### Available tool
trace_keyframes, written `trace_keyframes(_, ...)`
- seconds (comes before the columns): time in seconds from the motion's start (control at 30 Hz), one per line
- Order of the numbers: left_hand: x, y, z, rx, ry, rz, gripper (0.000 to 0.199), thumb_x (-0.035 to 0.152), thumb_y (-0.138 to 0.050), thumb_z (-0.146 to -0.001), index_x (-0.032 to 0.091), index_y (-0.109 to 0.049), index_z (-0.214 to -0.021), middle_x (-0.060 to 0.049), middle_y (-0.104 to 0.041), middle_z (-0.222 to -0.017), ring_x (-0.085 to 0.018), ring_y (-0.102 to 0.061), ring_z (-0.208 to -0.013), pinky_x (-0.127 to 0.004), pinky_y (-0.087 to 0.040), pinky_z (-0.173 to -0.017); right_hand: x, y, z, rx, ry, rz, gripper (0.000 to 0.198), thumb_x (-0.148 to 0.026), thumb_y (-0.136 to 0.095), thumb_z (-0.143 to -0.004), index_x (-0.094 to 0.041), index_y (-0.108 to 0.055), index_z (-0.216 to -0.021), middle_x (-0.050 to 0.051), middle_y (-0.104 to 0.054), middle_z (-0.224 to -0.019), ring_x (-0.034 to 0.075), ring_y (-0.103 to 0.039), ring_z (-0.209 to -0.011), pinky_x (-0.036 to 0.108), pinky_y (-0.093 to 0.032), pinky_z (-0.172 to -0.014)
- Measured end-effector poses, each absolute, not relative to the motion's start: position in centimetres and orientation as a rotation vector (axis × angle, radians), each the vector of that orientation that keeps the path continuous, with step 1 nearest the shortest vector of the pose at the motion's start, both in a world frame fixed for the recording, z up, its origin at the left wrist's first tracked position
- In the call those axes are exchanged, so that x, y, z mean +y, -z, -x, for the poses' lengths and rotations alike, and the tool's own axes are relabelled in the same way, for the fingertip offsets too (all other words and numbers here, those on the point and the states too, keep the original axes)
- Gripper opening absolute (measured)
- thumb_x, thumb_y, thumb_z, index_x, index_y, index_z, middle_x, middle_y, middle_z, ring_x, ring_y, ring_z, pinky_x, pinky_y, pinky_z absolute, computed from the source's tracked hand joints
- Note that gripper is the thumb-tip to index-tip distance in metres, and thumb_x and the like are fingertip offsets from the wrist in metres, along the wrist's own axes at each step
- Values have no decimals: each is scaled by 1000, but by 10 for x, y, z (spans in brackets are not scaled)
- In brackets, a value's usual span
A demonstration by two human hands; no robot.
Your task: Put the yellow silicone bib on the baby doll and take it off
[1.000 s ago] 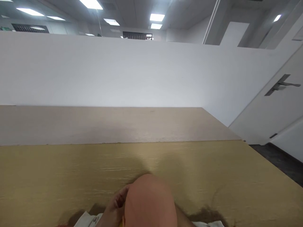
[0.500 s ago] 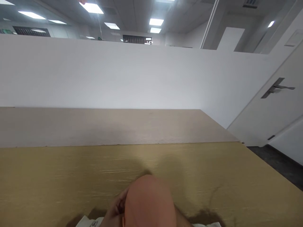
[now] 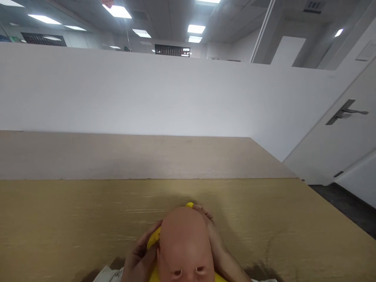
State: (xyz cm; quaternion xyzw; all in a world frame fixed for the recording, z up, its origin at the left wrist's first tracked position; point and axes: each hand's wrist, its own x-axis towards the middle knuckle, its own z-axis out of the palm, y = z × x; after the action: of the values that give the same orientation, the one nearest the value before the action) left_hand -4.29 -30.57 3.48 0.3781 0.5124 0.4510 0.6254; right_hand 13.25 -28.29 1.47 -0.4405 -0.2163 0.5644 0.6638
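A bald, skin-toned mannequin head [image 3: 185, 235] with two hollow eye openings is at the bottom centre, low over the table; its lower part is cut off by the frame. Yellow material [image 3: 154, 237] shows behind it on the left, at its top and near the lower edge; its kind is unclear. My left hand [image 3: 142, 252] is closed on the yellow material beside the head's left side, thumb near the ear. Reaching round the other side, my right hand [image 3: 207, 217] has its curled fingers on a yellow tip behind the crown. The head partly hides both hands' grip.
The wooden table [image 3: 73, 211] has a paler strip [image 3: 147, 156] along its back, against a white wall [image 3: 132, 94] with glass above. On the right are the table's slanting edge, dark floor [image 3: 340, 203] and a door with a metal handle [image 3: 342, 112].
The head has tipped so its eye openings now show. Yellow material has come into view around it. My right hand, hidden before, now appears at the head's far right side.
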Motion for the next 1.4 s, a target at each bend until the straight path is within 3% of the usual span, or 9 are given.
trace_keyframes(0.13,-307,-33,46,1272,-1097,-999,49,49,-71,-61,20,-70,-100,-7,-66,-113,-27,-56,-114,-36,-44,-99,-283,-18,-139,-465,-1274,1039,25,-40,-74,-63,-18,-61,-60,-4,-57,-62,10,-48,-59,20,-39,-56)
trace_keyframes(0.27,-307,-27,51,1276,-1049,-1118,42,46,-67,-67,22,-71,-100,-3,-66,-113,-26,-54,-116,-37,-36,-106,-285,-21,-146,-709,-1053,1222,28,-44,-69,-67,-17,-62,-64,-1,-57,-64,14,-50,-65,23,-40,-59)
trace_keyframes(0.5,-303,-28,51,1255,-1004,-1140,39,35,-63,-70,20,-69,-105,-4,-65,-115,-25,-54,-116,-38,-36,-106,-284,-17,-152,-927,-824,1408,31,-48,-61,-73,-17,-64,-73,2,-64,-71,17,-55,-69,25,-42,-61)
trace_keyframes(0.83,-298,-34,47,1193,-1008,-1094,36,26,-62,-70,20,-69,-105,-3,-65,-115,-24,-55,-115,-36,-39,-104,-281,-14,-154,-975,-786,1450,33,-48,-60,-75,-16,-65,-80,5,-67,-77,18,-60,-72,27,-46,-64)
trace_keyframes(1.07,-298,-36,47,1181,-992,-1084,37,23,-60,-71,18,-67,-107,-3,-64,-116,-23,-53,-117,-37,-36,-106,-276,-7,-157,-925,-856,1408,31,-46,-64,-71,-18,-70,-82,7,-70,-89,23,-63,-84,31,-48,-74)
trace_keyframes(1.4,-297,-34,45,1209,-971,-1141,40,22,-56,-71,17,-66,-109,-3,-64,-117,-23,-53,-117,-37,-35,-106,-277,-6,-158,-962,-791,1432,34,-47,-63,-70,-16,-70,-81,8,-71,-87,24,-64,-83,34,-49,-75)
